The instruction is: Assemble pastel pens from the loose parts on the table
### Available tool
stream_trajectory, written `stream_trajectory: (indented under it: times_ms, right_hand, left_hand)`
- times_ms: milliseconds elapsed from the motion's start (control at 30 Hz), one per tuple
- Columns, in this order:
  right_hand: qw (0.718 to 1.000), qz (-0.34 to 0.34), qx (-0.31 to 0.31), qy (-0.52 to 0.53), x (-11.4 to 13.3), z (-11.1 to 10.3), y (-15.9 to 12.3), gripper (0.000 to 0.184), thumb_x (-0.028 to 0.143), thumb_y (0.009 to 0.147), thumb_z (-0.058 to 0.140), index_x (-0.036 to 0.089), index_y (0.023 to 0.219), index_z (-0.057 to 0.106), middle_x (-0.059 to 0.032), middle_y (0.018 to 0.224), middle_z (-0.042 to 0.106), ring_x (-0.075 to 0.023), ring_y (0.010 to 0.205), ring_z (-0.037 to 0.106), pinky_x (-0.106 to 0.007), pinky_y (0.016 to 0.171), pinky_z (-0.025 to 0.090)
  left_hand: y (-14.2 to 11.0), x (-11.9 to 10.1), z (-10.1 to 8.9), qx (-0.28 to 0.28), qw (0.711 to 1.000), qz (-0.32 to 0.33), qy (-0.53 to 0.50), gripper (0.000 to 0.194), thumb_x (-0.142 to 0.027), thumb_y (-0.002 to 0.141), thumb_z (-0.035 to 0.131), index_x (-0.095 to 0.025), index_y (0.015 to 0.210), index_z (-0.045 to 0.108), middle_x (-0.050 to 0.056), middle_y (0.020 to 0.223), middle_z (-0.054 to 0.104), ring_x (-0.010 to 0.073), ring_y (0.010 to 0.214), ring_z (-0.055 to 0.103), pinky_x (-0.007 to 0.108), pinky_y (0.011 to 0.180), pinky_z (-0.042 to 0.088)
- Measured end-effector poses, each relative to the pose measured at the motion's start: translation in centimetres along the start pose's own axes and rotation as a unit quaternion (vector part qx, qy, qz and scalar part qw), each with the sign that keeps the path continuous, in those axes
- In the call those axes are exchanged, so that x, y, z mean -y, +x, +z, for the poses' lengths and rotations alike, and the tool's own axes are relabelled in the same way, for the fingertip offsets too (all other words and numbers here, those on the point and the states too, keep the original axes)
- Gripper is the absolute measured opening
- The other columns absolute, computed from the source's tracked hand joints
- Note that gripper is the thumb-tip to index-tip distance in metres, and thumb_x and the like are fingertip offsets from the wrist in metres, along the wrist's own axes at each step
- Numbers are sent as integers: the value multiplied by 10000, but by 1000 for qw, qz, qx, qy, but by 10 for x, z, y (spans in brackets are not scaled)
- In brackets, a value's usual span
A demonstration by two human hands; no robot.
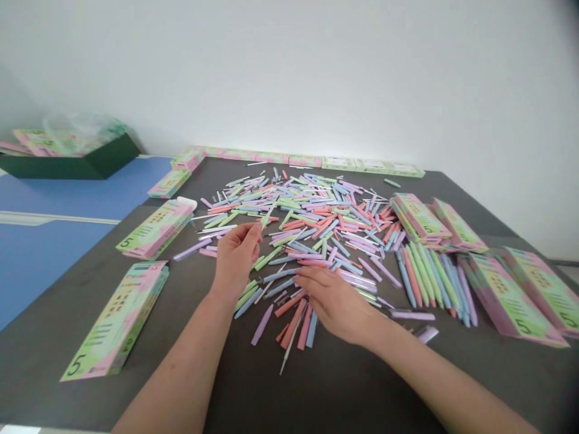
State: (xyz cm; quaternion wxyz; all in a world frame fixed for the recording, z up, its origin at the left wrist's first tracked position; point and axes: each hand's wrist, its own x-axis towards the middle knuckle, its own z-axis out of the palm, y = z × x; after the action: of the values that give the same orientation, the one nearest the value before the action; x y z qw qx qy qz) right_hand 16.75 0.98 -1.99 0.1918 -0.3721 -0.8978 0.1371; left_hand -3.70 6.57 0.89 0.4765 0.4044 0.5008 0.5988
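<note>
A wide heap of pastel pens in pink, green, blue and purple, with loose caps and refills, covers the middle of a dark table. My left hand is raised a little over the heap's near left part, its fingers pinched on a green pen that points up and away. My right hand lies palm down on the near pens, fingers stretched left and resting on several of them. A neat row of assembled pens lies to the right.
Flat pastel boxes marked 5 lie at the left, and right. More boxes line the table's far edge. A green bin with boxes stands on a blue surface at far left.
</note>
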Motion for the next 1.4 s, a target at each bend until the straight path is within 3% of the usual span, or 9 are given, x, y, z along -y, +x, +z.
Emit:
stream_trajectory:
  times_ms: [133,333,567,833,1000,1100,1200,1267,1400]
  right_hand:
    - [997,-37,63,-14,11,11,26,425,128,879,432,127,1284,560,-118,1332,571,-241,1233,506,-419,1068,401]
    - [998,-12,28,-52,-1,23,54,407,91,869,432,104,1247,584,-148,1317,563,-257,1238,484,-419,1072,380]
    - [994,48,85,-43,27,32,86,200,210,884,505,155,914,695,-91,863,653,-213,884,608,-312,795,474]
    - [980,81,142,-109,30,37,102,164,176,839,518,171,820,681,-90,875,692,-225,885,629,-297,791,447]
    - [978,57,149,-132,32,38,101,146,150,833,521,144,817,666,-123,875,692,-245,875,637,-308,798,449]
    - [987,74,111,-85,28,30,97,145,131,845,505,137,834,649,-120,882,688,-229,875,634,-304,783,450]
    - [986,150,11,66,15,18,88,125,153,841,512,156,861,635,-64,816,686,-182,770,633,-285,695,463]
    - [950,211,-72,220,4,8,81,122,215,831,539,162,888,633,-28,748,679,-150,668,624,-266,620,472]
    - [838,263,-208,431,-13,-11,71,271,350,756,657,146,934,666,-25,696,690,-146,626,647,-252,561,493]
  left_hand:
    - [-1,2,-2,-4,1000,-3,2,229,-356,750,674,-166,669,576,-98,407,389,19,300,265,163,338,227]
    - [-2,0,-2,-4,1000,-4,-9,238,-368,757,669,-166,674,576,-100,403,377,24,304,260,171,340,221]
    - [0,0,-4,13,999,25,-33,209,-339,756,668,-156,695,587,-80,508,445,16,331,291,181,330,175]
    - [0,2,-3,17,998,39,-46,239,-364,746,679,-148,690,593,-84,498,437,18,339,293,190,333,154]
    - [-1,2,-4,23,998,46,-48,253,-371,752,680,-147,675,592,-77,519,456,14,344,301,191,337,155]
    - [-2,1,-4,30,997,49,-51,278,-370,757,682,-148,635,567,-79,505,438,13,344,304,184,341,162]
    - [-3,-2,-3,36,996,38,-71,289,-372,751,688,-148,626,556,-85,488,417,9,337,285,175,343,149]
    - [-5,-5,-3,41,995,27,-83,263,-365,742,697,-146,658,578,-81,505,435,6,338,285,171,345,143]
    - [-10,-7,-2,86,993,7,-86,221,-343,727,723,-140,735,637,-53,576,505,2,358,320,167,361,166]
